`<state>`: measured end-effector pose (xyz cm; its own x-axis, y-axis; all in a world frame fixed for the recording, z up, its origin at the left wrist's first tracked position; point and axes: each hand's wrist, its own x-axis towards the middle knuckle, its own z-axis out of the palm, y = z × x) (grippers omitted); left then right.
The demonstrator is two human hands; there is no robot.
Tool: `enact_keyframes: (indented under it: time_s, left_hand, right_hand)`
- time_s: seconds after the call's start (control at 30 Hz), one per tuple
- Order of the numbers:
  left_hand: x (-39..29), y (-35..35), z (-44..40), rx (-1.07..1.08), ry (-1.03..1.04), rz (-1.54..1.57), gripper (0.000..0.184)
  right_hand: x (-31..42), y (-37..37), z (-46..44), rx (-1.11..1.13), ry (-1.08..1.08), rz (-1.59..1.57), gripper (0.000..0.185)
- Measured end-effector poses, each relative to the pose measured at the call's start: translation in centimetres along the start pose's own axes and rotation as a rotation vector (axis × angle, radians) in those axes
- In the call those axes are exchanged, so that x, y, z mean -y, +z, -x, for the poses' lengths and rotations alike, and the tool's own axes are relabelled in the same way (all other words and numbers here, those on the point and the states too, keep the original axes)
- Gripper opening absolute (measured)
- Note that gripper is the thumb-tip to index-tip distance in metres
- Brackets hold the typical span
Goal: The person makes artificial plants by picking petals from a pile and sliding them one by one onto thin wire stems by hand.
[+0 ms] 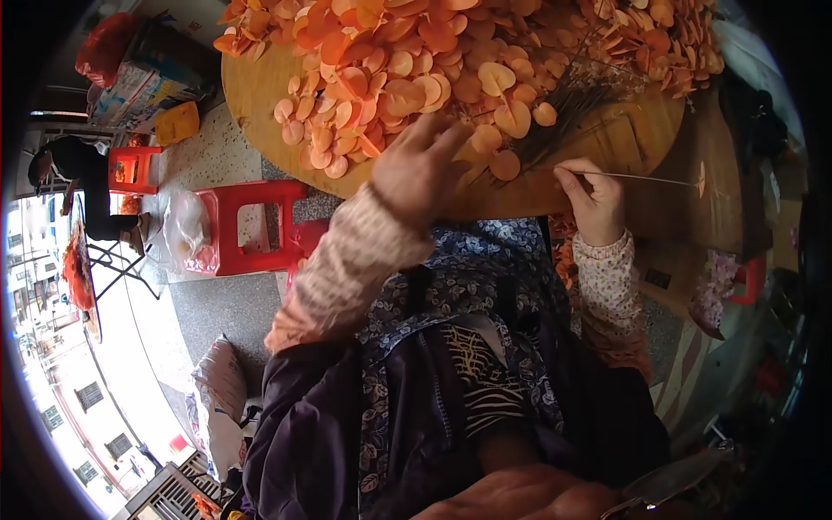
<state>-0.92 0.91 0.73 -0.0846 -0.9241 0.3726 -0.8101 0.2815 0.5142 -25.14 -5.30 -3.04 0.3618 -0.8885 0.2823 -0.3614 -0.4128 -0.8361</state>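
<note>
My right hand [594, 201] is closed, with thumb and fingers pinching a thin pale stem [654, 179]. The stem points right and carries a small orange tip [701, 180]. My left hand [422, 169] hovers at the near side of a heap of orange artificial leaves [403, 95], its fingers somewhat blurred but apart; nothing shows in it. The leaves are round and lie piled on a wooden table [260, 113]. Between my hands and the heap lie thin dark stems [563, 117], and a single round leaf [504, 165] sits near the table's edge.
A red plastic stool [251, 227] bearing a clear plastic bag [186, 230] stands to the left. Farther left another person [87, 186] sits near a folding table with orange material. A cardboard box [667, 282] is at the right, below the table edge.
</note>
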Motion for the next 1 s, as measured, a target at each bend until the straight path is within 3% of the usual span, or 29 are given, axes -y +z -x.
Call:
enact_keyframes:
  time_s: [0.13, 0.27, 0.43, 0.5, 0.57, 0.6, 0.67, 0.7, 0.77, 0.9, 0.97, 1.0]
  left_hand:
    - [1.1, 4.8, -3.6, 0.043, 0.087, -0.06, 0.032]
    - [1.1, 4.3, -3.6, 0.14, -0.053, 0.097, 0.025]
    - [1.0, 3.6, -3.2, 0.067, -0.07, 0.12, 0.02]
    - [0.5, 2.9, -3.1, 0.031, -0.043, 0.116, 0.019]
    - [-0.4, 1.9, -2.9, 0.201, -0.305, 0.339, 0.013]
    - [-0.5, 1.9, -2.7, 0.202, -0.302, 0.341, 0.013]
    - [-0.4, 2.2, -2.0, 0.221, -0.404, 0.774, 0.009]
    - [-0.4, 2.4, -1.6, 0.218, -0.405, 0.774, 0.009]
    - [-0.5, 2.7, -0.9, 0.143, -0.478, 1.161, 0.006]
    - [-0.5, 3.2, -0.1, 0.154, -0.541, 1.269, 0.009]
    - [-0.4, 2.8, -0.1, 0.386, -0.66, 1.211, 0.013]
    - [-0.5, 2.7, -0.1, 0.385, -0.66, 1.212, 0.013]
  right_hand:
    - [1.7, -0.6, 0.4, -0.047, -0.066, 0.047, 0.005]
    - [2.0, -0.2, 0.2, 0.041, -0.047, 0.153, 0.005]
    - [1.4, 1.1, -0.2, 0.073, -0.076, 0.127, 0.006]
    - [2.3, 1.0, 0.0, -0.029, -0.025, -0.13, 0.006]
    - [3.4, 1.6, -0.4, -0.081, -0.115, -0.196, 0.007]
    - [3.6, 1.9, -0.6, -0.129, -0.21, -0.264, 0.008]
    - [3.3, 2.7, -0.9, -0.104, -0.276, -0.282, 0.007]
    - [3.8, 3.2, -0.7, -0.087, -0.158, -0.441, 0.006]
    - [4.1, 3.6, -0.3, -0.057, -0.022, -0.592, 0.006]
    - [3.2, 3.5, 0.3, -0.01, 0.06, -0.387, 0.008]
    - [3.2, 3.6, 0.3, -0.018, 0.042, -0.409, 0.008]
    - [3.5, 3.6, 0.2, -0.017, 0.042, -0.408, 0.008]
